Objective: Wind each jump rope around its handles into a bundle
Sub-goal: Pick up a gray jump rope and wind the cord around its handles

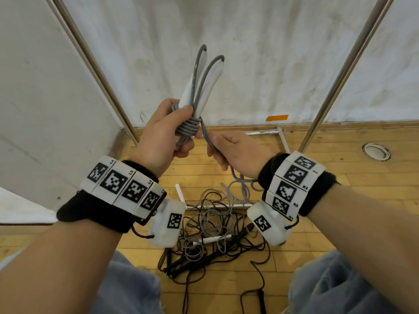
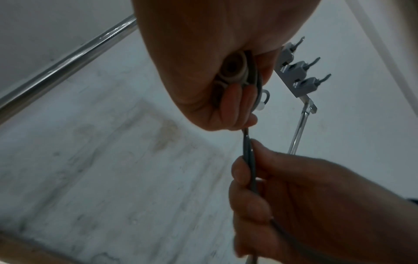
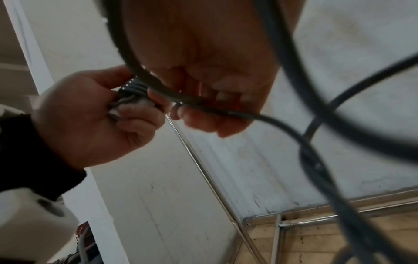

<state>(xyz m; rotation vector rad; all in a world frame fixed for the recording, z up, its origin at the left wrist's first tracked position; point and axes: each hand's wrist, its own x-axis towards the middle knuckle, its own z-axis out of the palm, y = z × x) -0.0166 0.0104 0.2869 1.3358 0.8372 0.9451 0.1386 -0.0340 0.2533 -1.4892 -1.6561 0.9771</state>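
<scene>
My left hand (image 1: 172, 128) grips two white jump-rope handles (image 1: 205, 85), held together and pointing up and away. Several turns of grey rope (image 1: 189, 129) are wound round their lower ends, just above my fingers. My right hand (image 1: 223, 147) pinches the loose grey rope (image 1: 209, 140) close below those turns. In the left wrist view the rope (image 2: 247, 151) runs taut from my left hand (image 2: 226, 100) to my right hand (image 2: 260, 180). In the right wrist view the wound turns (image 3: 132, 90) show beside my left hand (image 3: 108, 110), and the slack rope (image 3: 316, 160) loops down past my right hand (image 3: 203, 107).
On the wooden floor (image 1: 340, 177) between my knees lies a tangle of grey, brown and black ropes (image 1: 215, 227) with white (image 1: 209, 240) and black handles (image 1: 181, 264). Two slanted metal poles (image 1: 95, 69) frame a white wall (image 1: 272, 53) ahead.
</scene>
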